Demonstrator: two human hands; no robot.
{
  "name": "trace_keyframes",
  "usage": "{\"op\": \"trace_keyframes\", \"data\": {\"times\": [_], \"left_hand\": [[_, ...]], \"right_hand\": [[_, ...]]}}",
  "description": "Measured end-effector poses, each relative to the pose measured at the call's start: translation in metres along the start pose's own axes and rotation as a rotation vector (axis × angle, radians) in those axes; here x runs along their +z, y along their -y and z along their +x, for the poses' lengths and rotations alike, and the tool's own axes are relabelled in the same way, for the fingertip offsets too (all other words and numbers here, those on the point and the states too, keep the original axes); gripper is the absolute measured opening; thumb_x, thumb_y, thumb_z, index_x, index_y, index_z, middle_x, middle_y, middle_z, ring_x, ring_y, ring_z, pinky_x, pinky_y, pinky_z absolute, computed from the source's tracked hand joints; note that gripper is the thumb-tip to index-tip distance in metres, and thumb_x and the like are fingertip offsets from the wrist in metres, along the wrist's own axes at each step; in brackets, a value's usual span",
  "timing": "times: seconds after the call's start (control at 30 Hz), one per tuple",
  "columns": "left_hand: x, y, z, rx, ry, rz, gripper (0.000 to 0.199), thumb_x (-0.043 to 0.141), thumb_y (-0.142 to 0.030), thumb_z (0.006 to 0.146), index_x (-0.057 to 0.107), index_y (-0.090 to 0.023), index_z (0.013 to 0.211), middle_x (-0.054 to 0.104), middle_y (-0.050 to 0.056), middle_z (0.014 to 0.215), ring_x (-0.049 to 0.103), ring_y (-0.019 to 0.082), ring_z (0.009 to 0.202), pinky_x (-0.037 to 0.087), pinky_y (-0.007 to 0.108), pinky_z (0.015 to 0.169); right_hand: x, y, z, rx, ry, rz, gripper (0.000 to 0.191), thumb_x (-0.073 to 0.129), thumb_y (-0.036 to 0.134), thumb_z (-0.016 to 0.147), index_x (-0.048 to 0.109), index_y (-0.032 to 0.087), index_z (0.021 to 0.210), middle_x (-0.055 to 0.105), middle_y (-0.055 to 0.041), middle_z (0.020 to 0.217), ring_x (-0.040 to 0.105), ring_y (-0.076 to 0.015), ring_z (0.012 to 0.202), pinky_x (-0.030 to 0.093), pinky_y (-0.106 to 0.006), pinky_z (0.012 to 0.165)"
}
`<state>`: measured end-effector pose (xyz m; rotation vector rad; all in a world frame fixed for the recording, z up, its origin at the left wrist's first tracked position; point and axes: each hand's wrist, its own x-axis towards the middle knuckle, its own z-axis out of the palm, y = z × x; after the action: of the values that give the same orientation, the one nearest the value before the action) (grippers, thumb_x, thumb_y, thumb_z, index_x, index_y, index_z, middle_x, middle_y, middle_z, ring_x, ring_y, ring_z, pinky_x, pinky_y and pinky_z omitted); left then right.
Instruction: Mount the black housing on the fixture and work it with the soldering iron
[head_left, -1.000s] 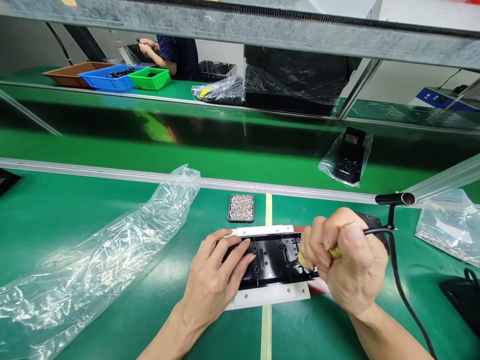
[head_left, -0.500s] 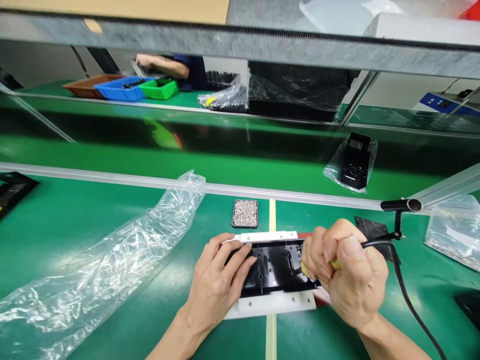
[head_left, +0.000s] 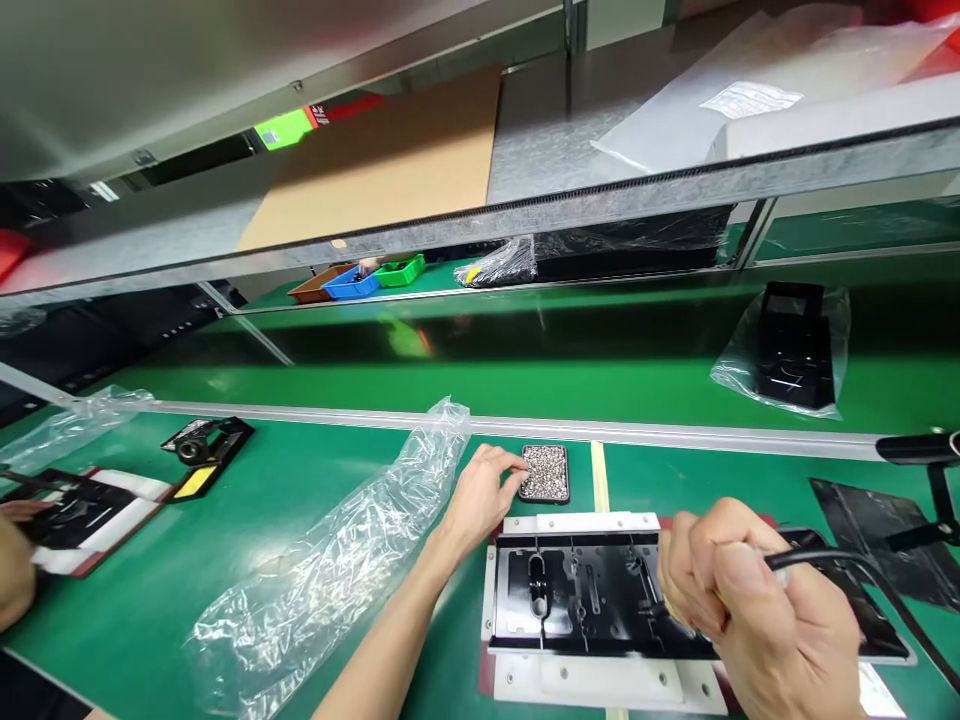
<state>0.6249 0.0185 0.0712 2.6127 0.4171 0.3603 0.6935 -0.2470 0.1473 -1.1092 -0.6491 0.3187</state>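
Note:
My left hand (head_left: 486, 490) reaches to the left edge of a small black tray (head_left: 567, 488) full of tiny metal screws (head_left: 545, 472). Its thumb and index finger are slightly apart at the rim, with nothing seen between them. A corded electric screwdriver, mostly hidden, is wrapped in my right hand (head_left: 757, 600); its black cable (head_left: 847, 556) leaves above the thumb. The dark tip (head_left: 654, 609) points down at a long black plastic panel (head_left: 600, 590), which lies in a white and dark-red fixture (head_left: 585, 680). The fist covers part of the panel.
A crumpled clear plastic bag (head_left: 352, 560) lies left of my arm. Another fixture (head_left: 82, 520) stands at far left, beside a co-worker's hand (head_left: 22, 510). A bagged black part (head_left: 795, 345) rests behind the rail (head_left: 675, 432). A shelf (head_left: 555, 130) crosses overhead.
My left hand has left the panel and moved up to the screw tray. My right hand still holds the screwdriver at the panel. The view has tilted up and turned left.

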Motion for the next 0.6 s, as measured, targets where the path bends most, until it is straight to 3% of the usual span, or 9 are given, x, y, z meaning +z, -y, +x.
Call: {"op": "trace_keyframes", "data": {"times": [0.2, 0.4, 0.6], "left_hand": [[0.021, 0.003, 0.021, 0.049, 0.042, 0.06, 0.012, 0.068, -0.013, 0.099, 0.078, -0.018, 0.096, 0.074, 0.006, 0.098, 0.062, 0.025, 0.102, 0.052, 0.039, 0.096], [0.028, 0.004, 0.022, 0.072, 0.042, 0.131, 0.015, 0.064, -0.011, 0.099, 0.077, -0.017, 0.095, 0.072, 0.008, 0.1, 0.059, 0.026, 0.099, 0.05, 0.042, 0.097], [0.028, 0.0, 0.025, 0.063, 0.013, 0.112, 0.018, 0.064, -0.004, 0.091, 0.074, -0.016, 0.082, 0.069, 0.008, 0.091, 0.059, 0.026, 0.1, 0.051, 0.04, 0.092]], "right_hand": [[-0.002, -0.005, 0.0, -0.029, 0.013, -0.013, 0.037, 0.046, 0.035, 0.111, 0.051, 0.022, 0.077, 0.04, 0.0023, 0.06, 0.04, -0.0131, 0.051, 0.035, -0.025, 0.045], [-0.003, -0.005, -0.001, -0.021, 0.006, -0.015, 0.037, 0.046, 0.037, 0.111, 0.051, 0.022, 0.078, 0.041, 0.0022, 0.061, 0.04, -0.0132, 0.052, 0.034, -0.026, 0.045], [-0.002, -0.004, -0.002, -0.026, -0.006, -0.023, 0.035, 0.045, 0.031, 0.112, 0.052, 0.022, 0.078, 0.039, 0.0031, 0.059, 0.039, -0.0125, 0.05, 0.033, -0.025, 0.045]]}}
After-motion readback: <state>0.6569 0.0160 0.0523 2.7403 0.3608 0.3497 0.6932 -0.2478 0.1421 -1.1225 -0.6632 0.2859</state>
